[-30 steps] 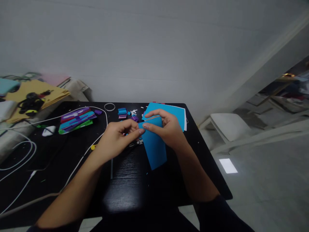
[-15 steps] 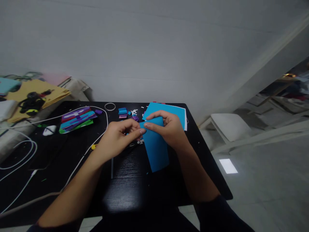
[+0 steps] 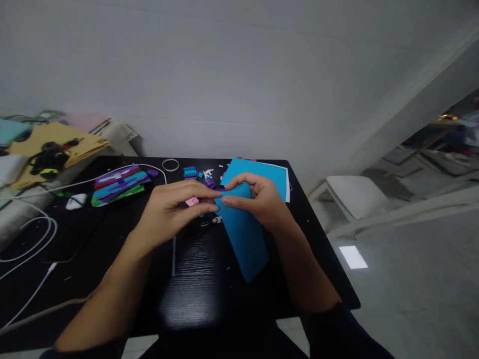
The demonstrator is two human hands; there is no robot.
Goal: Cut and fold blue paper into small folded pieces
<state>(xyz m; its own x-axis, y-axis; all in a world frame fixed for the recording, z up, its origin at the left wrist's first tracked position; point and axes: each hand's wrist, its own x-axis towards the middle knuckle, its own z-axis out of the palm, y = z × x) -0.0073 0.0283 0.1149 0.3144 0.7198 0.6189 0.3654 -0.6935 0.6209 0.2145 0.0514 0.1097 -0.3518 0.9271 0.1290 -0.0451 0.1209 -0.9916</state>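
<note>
A strip of blue paper hangs down over the black table, its upper end between my two hands. My right hand is closed on that upper end, thumb in front and fingers behind. From the left, the fingertips of my left hand pinch the paper's upper left corner. A sliver of purple shows at the fingertips; what it belongs to is hidden. Below my left hand lie a pink paper piece and scissors, partly covered. Behind my right hand rests a larger blue sheet on white paper.
Folded coloured paper pieces and white scraps lie at the back. To the left are a stack of coloured paper, a white cable, a white case and a dark phone. A white stool stands right of the table.
My left hand's fingers have straightened and flattened over the paper's corner. The strip's lower end has swung a little right and toward me. My right hand has barely moved.
</note>
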